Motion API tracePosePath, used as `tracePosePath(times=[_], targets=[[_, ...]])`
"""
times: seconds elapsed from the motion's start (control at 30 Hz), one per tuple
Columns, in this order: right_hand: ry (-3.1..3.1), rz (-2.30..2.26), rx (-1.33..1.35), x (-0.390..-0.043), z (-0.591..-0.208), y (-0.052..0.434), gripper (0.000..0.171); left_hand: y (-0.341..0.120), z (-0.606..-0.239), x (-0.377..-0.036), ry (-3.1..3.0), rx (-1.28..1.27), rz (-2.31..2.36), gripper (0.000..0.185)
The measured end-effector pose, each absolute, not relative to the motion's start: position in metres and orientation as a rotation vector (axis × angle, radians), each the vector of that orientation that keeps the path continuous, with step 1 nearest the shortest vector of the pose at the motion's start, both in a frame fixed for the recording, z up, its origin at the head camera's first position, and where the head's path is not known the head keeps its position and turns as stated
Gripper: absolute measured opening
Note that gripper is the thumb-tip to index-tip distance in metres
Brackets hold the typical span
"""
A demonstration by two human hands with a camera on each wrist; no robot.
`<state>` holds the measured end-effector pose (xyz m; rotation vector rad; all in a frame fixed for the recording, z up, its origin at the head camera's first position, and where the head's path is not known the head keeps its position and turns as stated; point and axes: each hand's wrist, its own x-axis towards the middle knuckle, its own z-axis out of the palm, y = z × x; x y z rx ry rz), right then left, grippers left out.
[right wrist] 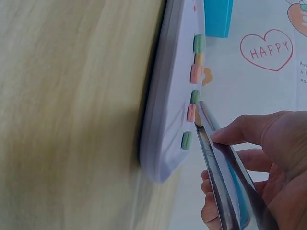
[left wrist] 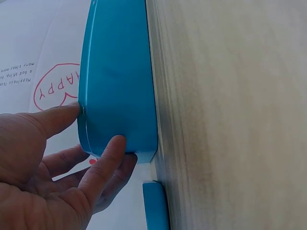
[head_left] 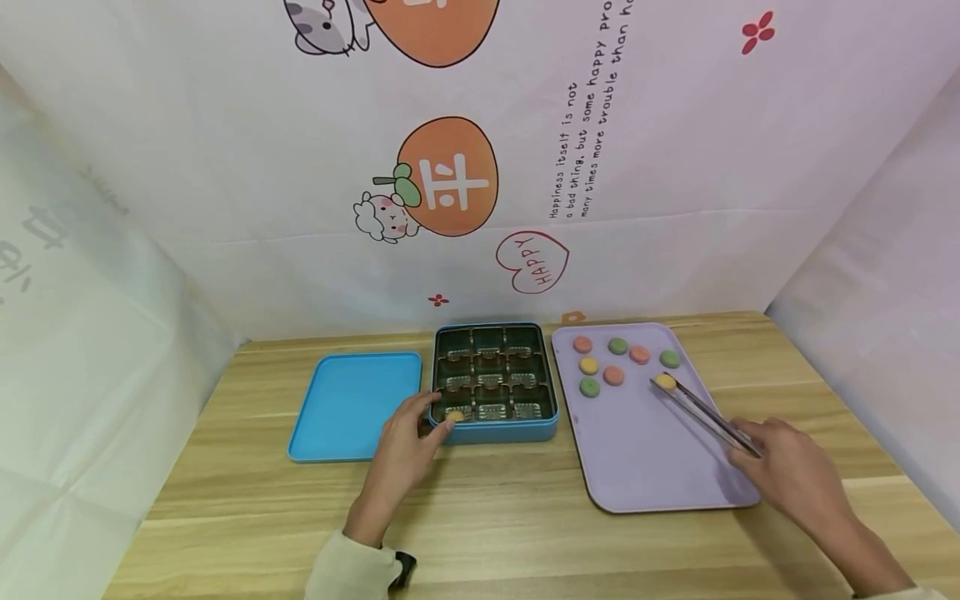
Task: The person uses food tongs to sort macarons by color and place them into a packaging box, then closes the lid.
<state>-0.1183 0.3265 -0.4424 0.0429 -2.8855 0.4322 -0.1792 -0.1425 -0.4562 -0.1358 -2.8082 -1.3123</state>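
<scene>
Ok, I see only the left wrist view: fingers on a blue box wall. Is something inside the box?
Observer: Yes. The blue box has a yellow piece in its near-left compartment; the other compartments look empty.
Operator: And the right hand?
Observer: The right hand holds metal tongs; their tips are at a second yellow piece on the purple tray.
Operator: Where is the lid?
Observer: The blue lid lies flat on the table, left of the box.
</scene>
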Motion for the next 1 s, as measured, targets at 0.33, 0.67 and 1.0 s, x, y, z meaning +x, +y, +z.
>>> tracePosePath(times=[0.33, 0.67, 1.0], targets=[[-2.819, 0.427, 0.092, -0.117, -0.436, 0.311, 0.041, -0.142, -0.456, -0.180, -2.809, -0.137, -1.312, 0.051], [-2.752, 0.413, 0.187, -0.122, -0.418, 0.279, 0.039, -0.143, -0.458, -0.179, -2.805, -0.133, -1.310, 0.051], [-2.709, 0.436, 0.311, -0.131, -0.404, 0.240, 0.036, -0.142, -0.457, -0.180, -2.801, -0.143, -1.299, 0.051]])
